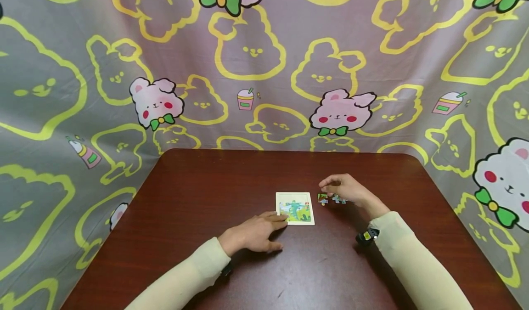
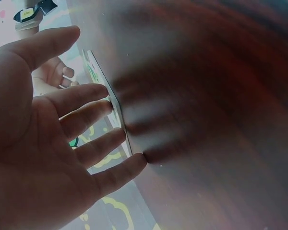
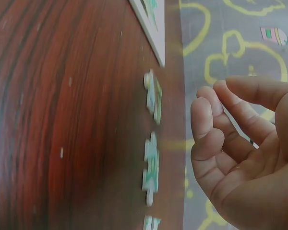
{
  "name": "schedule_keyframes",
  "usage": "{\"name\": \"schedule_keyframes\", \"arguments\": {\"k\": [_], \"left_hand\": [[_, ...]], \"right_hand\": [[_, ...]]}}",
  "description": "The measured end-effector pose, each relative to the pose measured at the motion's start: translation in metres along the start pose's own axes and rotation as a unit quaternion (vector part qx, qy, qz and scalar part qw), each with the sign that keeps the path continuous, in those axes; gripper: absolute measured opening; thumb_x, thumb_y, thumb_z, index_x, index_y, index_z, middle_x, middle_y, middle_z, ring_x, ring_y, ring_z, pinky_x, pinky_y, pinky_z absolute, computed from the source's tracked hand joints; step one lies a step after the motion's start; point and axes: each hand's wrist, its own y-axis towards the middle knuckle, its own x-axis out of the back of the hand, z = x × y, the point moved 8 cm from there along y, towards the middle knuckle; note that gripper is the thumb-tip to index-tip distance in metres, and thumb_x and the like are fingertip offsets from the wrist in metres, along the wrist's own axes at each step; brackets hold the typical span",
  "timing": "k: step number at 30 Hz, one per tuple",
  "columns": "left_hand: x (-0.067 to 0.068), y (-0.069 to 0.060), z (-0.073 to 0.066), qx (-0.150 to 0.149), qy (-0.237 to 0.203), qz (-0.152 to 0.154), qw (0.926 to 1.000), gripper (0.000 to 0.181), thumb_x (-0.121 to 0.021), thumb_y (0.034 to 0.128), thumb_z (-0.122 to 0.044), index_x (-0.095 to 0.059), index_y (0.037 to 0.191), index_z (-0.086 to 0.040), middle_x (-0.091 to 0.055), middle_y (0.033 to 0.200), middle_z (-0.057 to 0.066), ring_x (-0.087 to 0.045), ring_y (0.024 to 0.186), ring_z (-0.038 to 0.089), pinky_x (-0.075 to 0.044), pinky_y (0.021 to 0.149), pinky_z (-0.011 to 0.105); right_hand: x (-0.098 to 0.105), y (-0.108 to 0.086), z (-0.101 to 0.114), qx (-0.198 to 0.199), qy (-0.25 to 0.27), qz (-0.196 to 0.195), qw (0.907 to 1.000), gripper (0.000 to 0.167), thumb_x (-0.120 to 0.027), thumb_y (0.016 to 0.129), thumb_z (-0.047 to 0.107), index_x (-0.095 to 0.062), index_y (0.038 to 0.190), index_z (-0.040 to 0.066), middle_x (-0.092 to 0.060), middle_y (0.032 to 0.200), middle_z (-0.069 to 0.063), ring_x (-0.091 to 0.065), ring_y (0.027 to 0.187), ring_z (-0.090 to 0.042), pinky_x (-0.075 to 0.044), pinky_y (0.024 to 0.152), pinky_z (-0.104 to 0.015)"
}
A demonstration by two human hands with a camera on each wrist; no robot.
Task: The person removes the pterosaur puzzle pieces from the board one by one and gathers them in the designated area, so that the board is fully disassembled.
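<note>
A puzzle board [image 1: 307, 222] with a pale frame and a green dinosaur picture lies flat on the table. My left hand [image 1: 256, 232] has its fingers spread, and the fingertips rest on the board's left edge. In the left wrist view those straight fingers [image 2: 110, 175] reach the board's rim. To the right of the board lies a jigsaw piece [image 1: 323, 199]. My right hand [image 1: 345, 189] hovers above the pieces, its fingers loosely bent. The right wrist view shows nothing between them. More puzzle pieces [image 3: 151, 165] lie under this hand, partly hidden by it in the head view.
The brown table [image 1: 206, 186] reaches back to a grey curtain [image 1: 281, 94] printed with yellow outlines and rabbits. Curtain cloth also hangs at both sides. A dark band with a small device [image 1: 367, 236] is on the right wrist.
</note>
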Motion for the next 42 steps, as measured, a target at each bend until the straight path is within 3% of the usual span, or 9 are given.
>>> {"name": "schedule_keyframes", "arguments": {"k": [5, 11, 23, 34, 42], "left_hand": [[0.0, 0.0, 0.0, -0.002, 0.001, -0.001, 1.0, 0.066, -0.062, 0.094, -0.049, -0.046, 0.15, -0.019, -0.035, 0.162, -0.007, -0.03, 0.152, 0.024, -0.038, 0.117, 0.049], [0.0, 0.001, 0.0, -0.004, 0.0, -0.006, 1.0, 0.066, -0.063, 0.0937, -0.048, -0.047, 0.15, -0.018, -0.036, 0.162, -0.006, -0.031, 0.151, 0.025, -0.039, 0.116, 0.049], [0.0, 0.001, 0.0, -0.011, -0.005, -0.013, 0.9998, 0.066, -0.064, 0.0934, -0.046, -0.048, 0.15, -0.016, -0.038, 0.161, -0.003, -0.033, 0.15, 0.027, -0.04, 0.115, 0.05], [0.0, 0.001, 0.0, -0.017, -0.001, -0.013, 0.9998, 0.065, -0.065, 0.0934, -0.045, -0.049, 0.149, -0.015, -0.04, 0.16, -0.002, -0.034, 0.15, 0.027, -0.039, 0.116, 0.048], [0.002, 0.001, -0.002, -0.023, 0.004, -0.019, 0.9995, 0.065, -0.065, 0.0937, -0.044, -0.049, 0.149, -0.014, -0.041, 0.159, 0.0, -0.036, 0.149, 0.028, -0.039, 0.117, 0.044]], "right_hand": [[-0.015, 0.001, 0.012, -0.001, 0.011, 0.006, 0.9999, 0.027, -0.067, 0.095, 0.02, -0.07, 0.117, 0.004, -0.069, 0.091, -0.02, -0.058, 0.071, -0.028, -0.047, 0.053, -0.033], [-0.035, 0.007, 0.024, 0.024, 0.008, 0.023, 0.9994, 0.023, -0.065, 0.096, 0.016, -0.071, 0.115, 0.004, -0.069, 0.091, -0.018, -0.063, 0.082, -0.03, -0.052, 0.058, -0.036], [-0.069, 0.012, 0.041, 0.056, -0.012, 0.043, 0.9974, 0.022, -0.065, 0.096, 0.015, -0.071, 0.113, 0.003, -0.073, 0.094, -0.016, -0.065, 0.078, -0.021, -0.053, 0.058, -0.033], [-0.087, 0.015, 0.049, 0.079, -0.01, 0.055, 0.9953, 0.02, -0.063, 0.095, 0.01, -0.071, 0.111, 0.002, -0.074, 0.1, -0.016, -0.069, 0.08, -0.023, -0.051, 0.056, -0.029], [-0.096, 0.02, 0.047, 0.065, -0.008, 0.059, 0.9961, 0.017, -0.065, 0.094, 0.011, -0.073, 0.109, 0.005, -0.075, 0.096, -0.012, -0.07, 0.082, -0.018, -0.054, 0.058, -0.028]]}}
